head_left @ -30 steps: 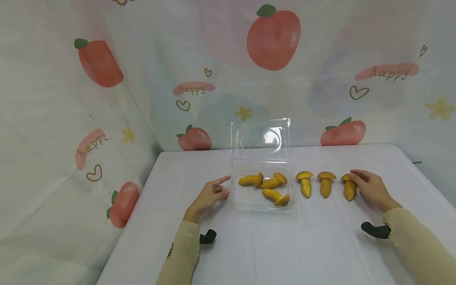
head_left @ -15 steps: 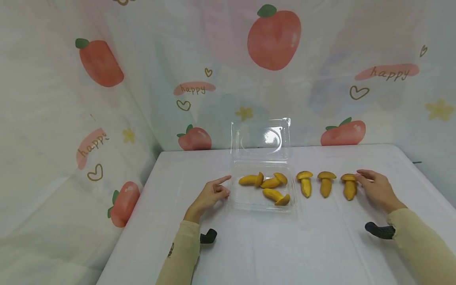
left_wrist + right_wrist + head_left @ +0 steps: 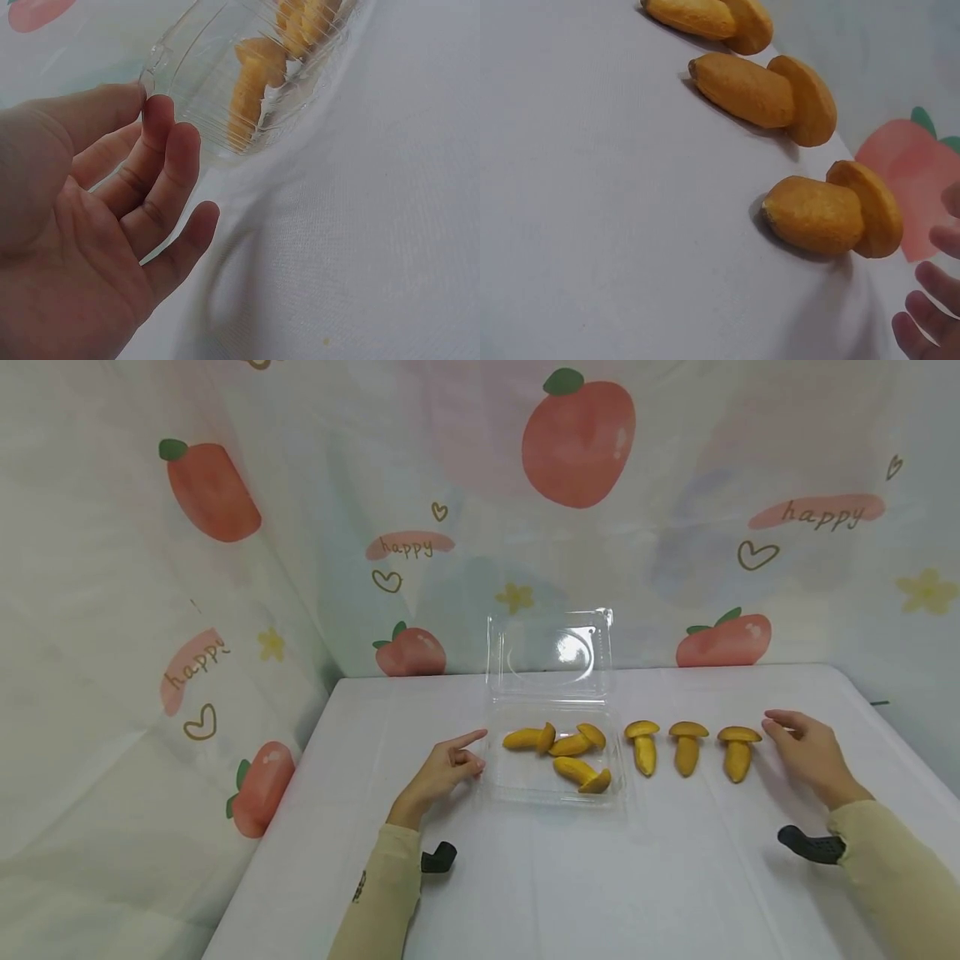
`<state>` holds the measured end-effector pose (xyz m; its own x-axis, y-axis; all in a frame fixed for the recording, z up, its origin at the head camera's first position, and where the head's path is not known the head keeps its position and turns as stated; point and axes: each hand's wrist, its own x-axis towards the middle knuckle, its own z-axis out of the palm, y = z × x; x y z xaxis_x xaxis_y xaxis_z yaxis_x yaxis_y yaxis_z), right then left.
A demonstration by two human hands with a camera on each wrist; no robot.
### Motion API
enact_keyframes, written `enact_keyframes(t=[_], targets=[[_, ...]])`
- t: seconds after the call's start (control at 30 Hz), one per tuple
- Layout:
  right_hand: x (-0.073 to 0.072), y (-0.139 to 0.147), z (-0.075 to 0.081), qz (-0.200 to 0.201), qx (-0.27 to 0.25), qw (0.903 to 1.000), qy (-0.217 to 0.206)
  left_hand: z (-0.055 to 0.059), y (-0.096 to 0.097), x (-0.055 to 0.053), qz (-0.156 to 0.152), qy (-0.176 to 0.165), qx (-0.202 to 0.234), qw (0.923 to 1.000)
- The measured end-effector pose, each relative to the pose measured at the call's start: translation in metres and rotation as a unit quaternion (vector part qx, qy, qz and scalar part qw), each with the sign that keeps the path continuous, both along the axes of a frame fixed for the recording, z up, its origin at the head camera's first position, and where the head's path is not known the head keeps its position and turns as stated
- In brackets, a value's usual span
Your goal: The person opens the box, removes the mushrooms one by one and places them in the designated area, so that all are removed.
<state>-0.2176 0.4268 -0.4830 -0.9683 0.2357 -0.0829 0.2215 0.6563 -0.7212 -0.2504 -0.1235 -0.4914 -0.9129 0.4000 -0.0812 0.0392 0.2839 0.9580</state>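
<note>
A clear plastic clamshell box (image 3: 521, 781) stands on the table with its lid raised. Inside lie three yellow mushrooms, among them a lower one (image 3: 576, 770). At the box's left edge, my left hand (image 3: 435, 777) pinches the rim between thumb and fingertips, as the left wrist view shows. To the right of the box, three more mushrooms lie in a row, caps away from me: a left one (image 3: 642, 748), a middle one (image 3: 686, 749) and a right one (image 3: 738, 755). My right hand (image 3: 813, 756) is just right of the last mushroom, apart from it, fingers relaxed and holding nothing.
A white cloth covers the table (image 3: 555, 885). Behind and to the left hangs a printed curtain (image 3: 465, 460) with fruit, hearts and lettering. The raised lid (image 3: 549, 652) stands near the table's back edge. Black curved pieces (image 3: 812, 845) stick out at both sleeves.
My right hand has let go of the rightmost mushroom and drawn away to the right. That mushroom lies straight in the row. The left hand and the box have stayed put.
</note>
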Motion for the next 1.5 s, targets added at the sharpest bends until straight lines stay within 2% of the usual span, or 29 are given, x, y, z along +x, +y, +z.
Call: enact_keyframes(t=[0.3,0.7,0.93,1.07,1.27,1.4,1.5], targets=[[-0.001,-0.021,0.020,0.031,0.019,0.9979,0.054,0.003,-0.001,-0.002,-0.002,0.005,0.008,1.0000],[0.006,-0.055,0.030,0.086,0.010,0.9922,0.090,-0.005,-0.001,0.001,-0.012,0.000,0.000,0.9999],[0.002,-0.077,0.039,0.129,0.005,0.9856,0.109,-0.002,-0.002,0.001,-0.017,0.025,0.010,0.9995],[0.002,-0.089,0.043,0.148,0.011,0.9820,0.116,0.000,-0.002,0.001,-0.018,0.022,0.011,0.9995],[0.004,-0.106,0.045,0.180,0.003,0.9722,0.149,0.001,-0.002,0.000,-0.015,0.019,0.007,0.9997],[0.002,-0.117,0.045,0.198,-0.013,0.9686,0.150,0.000,-0.003,-0.001,-0.014,0.017,0.004,0.9997],[0.001,-0.124,0.046,0.203,-0.016,0.9705,0.130,-0.001,-0.003,-0.002,-0.015,0.015,0.006,0.9998]])
